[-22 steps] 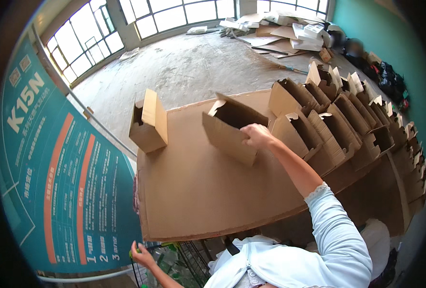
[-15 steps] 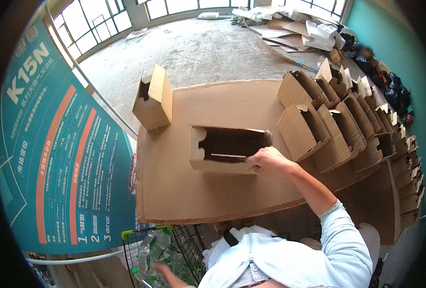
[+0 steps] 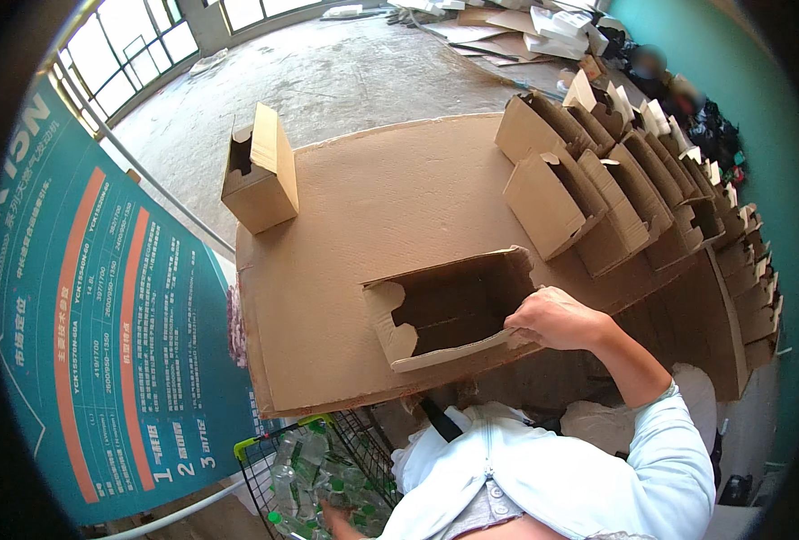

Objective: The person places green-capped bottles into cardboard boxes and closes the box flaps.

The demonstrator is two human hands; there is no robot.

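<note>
Where the banner [image 3: 102, 360] stands: the left side of the frame, its teal face carrying orange bars and white print.
Lone box [image 3: 278, 171]: upper left of the frame, upright on the far left corner of the brown table [image 3: 354, 202], notched side facing left.
Left hand [image 3: 336, 515]: lower edge, left of centre, among clear bottles [image 3: 302, 457] in a black wire basket [image 3: 366, 452]; whether the fingers close on one, I cannot tell.
Open box [image 3: 458, 313]: centre of the frame, at the table's near edge, mouth up.
Right hand [image 3: 557, 318]: right of centre, clamped on the right end of the open box's near rim, well apart from the left hand.
Box rows [image 3: 611, 198]: upper right, cardboard boxes standing close together.
Wall [image 3: 732, 72]: teal, upper right edge.
</note>
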